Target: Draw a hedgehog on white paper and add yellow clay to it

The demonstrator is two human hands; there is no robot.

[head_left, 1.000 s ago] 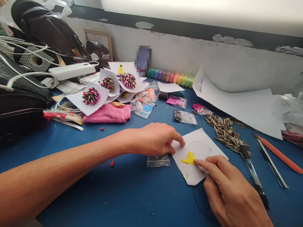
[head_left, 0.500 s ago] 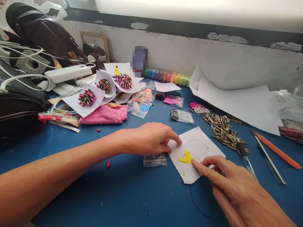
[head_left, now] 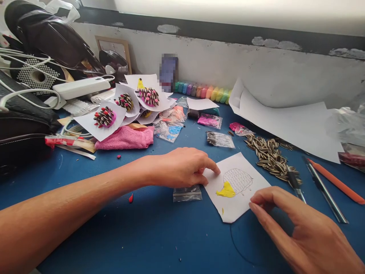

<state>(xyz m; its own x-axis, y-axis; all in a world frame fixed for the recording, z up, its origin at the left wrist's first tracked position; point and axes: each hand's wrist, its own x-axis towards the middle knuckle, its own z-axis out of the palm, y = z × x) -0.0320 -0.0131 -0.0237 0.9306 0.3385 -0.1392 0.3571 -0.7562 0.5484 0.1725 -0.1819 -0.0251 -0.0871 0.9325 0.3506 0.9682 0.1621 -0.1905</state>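
Observation:
A sheet of white paper (head_left: 236, 211) lies tilted on the blue tabletop, with a pencil-like drawing of a rounded, scale-patterned shape (head_left: 238, 179). Yellow modelling clay (head_left: 226, 190) covers the pointed lower-left end of this drawing, and a small yellow smear sits below it. My left hand (head_left: 185, 167) rests at the paper's left edge, index finger and thumb apart, fingertips on the sheet. A small clear zip bag (head_left: 187, 195) is partly under that hand. At the lower right edge of the paper, my right hand (head_left: 293, 224) brings thumb and index fingertip together on the border.
Sunflower seeds (head_left: 269, 156) are heaped to the right, beside a craft knife (head_left: 295, 182), a clear-barrelled pen (head_left: 327, 196) and an orange tool (head_left: 336, 180). Seed-covered clay figures (head_left: 105, 117) on paper sit back left near a pink cloth (head_left: 125, 137). Clay packets (head_left: 209, 121) lie behind.
My right hand has lifted its index finger off the yellow clay and moved right to the paper's edge, uncovering the drawn legs. The left hand stays put.

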